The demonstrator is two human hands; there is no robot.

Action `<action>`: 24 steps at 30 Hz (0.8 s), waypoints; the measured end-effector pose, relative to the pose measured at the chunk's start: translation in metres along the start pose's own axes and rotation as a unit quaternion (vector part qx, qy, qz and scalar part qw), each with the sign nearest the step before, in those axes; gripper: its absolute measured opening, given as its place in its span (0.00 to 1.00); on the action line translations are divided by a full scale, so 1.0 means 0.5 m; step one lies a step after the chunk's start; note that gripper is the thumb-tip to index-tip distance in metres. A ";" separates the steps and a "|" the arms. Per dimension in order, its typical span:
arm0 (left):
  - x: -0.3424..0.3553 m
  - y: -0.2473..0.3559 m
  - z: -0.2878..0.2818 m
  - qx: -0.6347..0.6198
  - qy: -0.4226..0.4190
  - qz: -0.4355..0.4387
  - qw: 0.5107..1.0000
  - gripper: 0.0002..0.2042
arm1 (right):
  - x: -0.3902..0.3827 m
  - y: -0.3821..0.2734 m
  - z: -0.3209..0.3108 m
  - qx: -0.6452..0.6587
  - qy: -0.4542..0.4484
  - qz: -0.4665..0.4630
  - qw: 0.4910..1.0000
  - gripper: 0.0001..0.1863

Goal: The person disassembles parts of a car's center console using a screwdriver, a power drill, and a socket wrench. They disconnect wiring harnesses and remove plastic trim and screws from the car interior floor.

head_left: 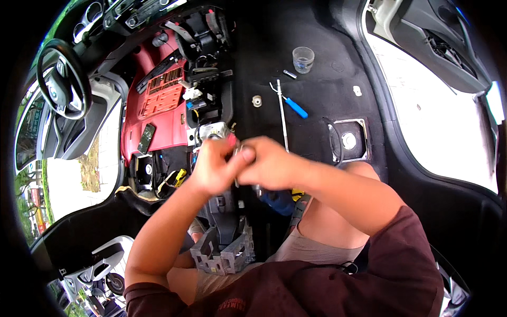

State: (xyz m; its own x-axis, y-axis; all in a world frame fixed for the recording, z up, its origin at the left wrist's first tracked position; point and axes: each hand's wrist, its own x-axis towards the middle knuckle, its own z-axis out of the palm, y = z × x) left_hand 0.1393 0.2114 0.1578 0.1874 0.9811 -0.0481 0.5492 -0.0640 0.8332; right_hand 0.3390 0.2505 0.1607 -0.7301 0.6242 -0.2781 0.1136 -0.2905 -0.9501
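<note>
My left hand (212, 168) and my right hand (268, 162) meet over the centre console (222, 214), fingers curled in and pressed together. A small bit of metal and something red (231, 139) show at the fingers, but the grip hides what they are. Just beyond the hands, the console lies stripped, with bare wiring and connectors (196, 95). Below the right hand, a blue tool-like object (277, 202) is partly covered. A long thin metal bar (282, 116) runs up the black floor from behind the right wrist.
Beside the bar lies a blue-handled hooked tool (296, 108). Farther off are a metal socket (290, 74) and a clear cup (303, 59). On the left, a red tool tray (163, 92) and a phone (146, 138) rest on red lining. A grey bracket (224, 256) stands between my legs.
</note>
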 end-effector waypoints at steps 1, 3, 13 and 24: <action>0.040 -0.018 0.017 -0.136 0.004 -0.057 0.989 0.22 | 0.016 -0.009 -0.031 0.008 0.033 0.067 0.997 0.12; 0.159 -0.081 0.060 -0.356 0.023 -0.128 0.925 0.20 | 0.056 -0.002 -0.104 0.127 0.182 0.101 0.970 0.09; 0.504 -0.323 0.393 0.182 0.149 -0.228 0.945 0.26 | 0.056 0.021 -0.291 -0.124 0.371 0.025 0.920 0.10; 0.412 -0.223 0.385 -0.104 0.203 -0.170 0.959 0.10 | 0.097 0.162 -0.349 -0.103 0.199 0.173 0.959 0.10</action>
State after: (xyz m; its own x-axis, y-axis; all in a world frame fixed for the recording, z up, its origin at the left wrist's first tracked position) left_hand 0.2733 0.3854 -0.0512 -0.3288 0.9319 -0.1531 0.3401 0.2681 0.9014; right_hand 0.4306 0.3837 0.0454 -0.3133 0.7554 -0.5755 0.4634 -0.4073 -0.7870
